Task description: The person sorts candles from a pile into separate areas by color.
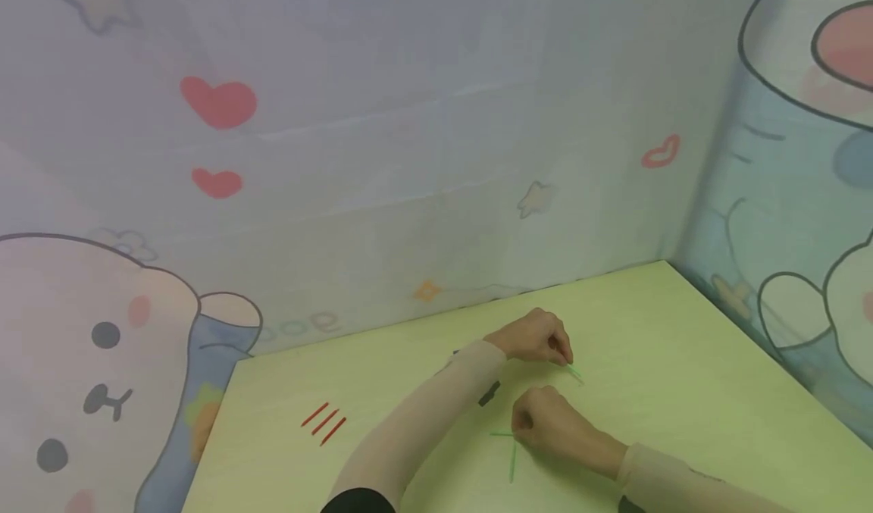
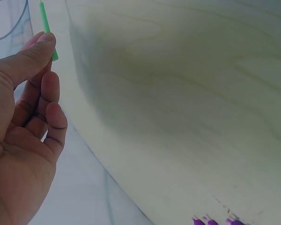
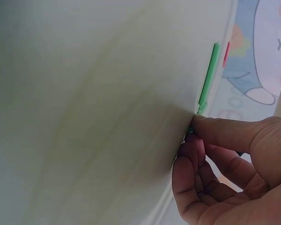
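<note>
Between thumb and fingertips, my left hand (image 1: 534, 337) pinches a thin green stick (image 1: 575, 374) near the far side of the table. In the left wrist view this green stick (image 2: 45, 18) points upward, its lower end just below the thumb. My right hand (image 1: 549, 426) is lower down at the tabletop, where two green sticks meet: a sideways one (image 1: 501, 434) and one pointing toward me (image 1: 513, 461). Thumb and finger pinch a small green end there in the right wrist view, beside a green stick (image 3: 208, 77); which stick they hold is partly hidden.
Three red sticks (image 1: 325, 422) lie side by side at the table's left. Several purple pieces (image 2: 212, 221) show at the bottom of the left wrist view. The yellow-green table (image 1: 655, 331) meets a printed cloth backdrop (image 1: 382, 142) behind and at the right.
</note>
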### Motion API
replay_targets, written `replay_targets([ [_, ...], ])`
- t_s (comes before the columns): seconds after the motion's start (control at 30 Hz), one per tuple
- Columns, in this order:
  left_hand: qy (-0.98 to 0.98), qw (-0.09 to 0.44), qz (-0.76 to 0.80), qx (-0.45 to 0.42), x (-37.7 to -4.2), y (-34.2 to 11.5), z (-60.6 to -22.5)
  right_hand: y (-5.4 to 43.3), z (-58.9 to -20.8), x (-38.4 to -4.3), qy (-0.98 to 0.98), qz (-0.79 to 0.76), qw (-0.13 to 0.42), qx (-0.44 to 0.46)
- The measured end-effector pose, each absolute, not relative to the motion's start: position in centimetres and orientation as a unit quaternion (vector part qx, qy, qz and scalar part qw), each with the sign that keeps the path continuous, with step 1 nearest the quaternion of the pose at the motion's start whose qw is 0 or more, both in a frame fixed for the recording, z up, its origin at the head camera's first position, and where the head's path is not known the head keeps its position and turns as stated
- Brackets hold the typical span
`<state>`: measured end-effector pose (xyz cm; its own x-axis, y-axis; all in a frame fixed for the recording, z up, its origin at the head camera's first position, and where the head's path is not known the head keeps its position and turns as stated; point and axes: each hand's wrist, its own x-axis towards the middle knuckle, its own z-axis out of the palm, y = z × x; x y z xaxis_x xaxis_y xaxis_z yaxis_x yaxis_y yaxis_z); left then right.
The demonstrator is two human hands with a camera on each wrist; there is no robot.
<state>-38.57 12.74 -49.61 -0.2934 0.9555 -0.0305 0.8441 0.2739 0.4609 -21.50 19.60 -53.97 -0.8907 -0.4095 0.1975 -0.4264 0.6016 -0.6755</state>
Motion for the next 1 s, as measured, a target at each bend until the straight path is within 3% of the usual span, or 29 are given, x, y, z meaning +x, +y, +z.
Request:
replay_targets([
  [0.7,0.777,0.156,0.180,0.582,-38.8,13.7,-50.2,19.5,-53.4,-21.5,-0.902,0.371,0.011,0.222],
  [1.0,0.783,0.153,0.184,0.574,-38.4,13.9,-50.2,20.0,-55.5,-22.4,-0.887,0.377,0.057,0.262],
])
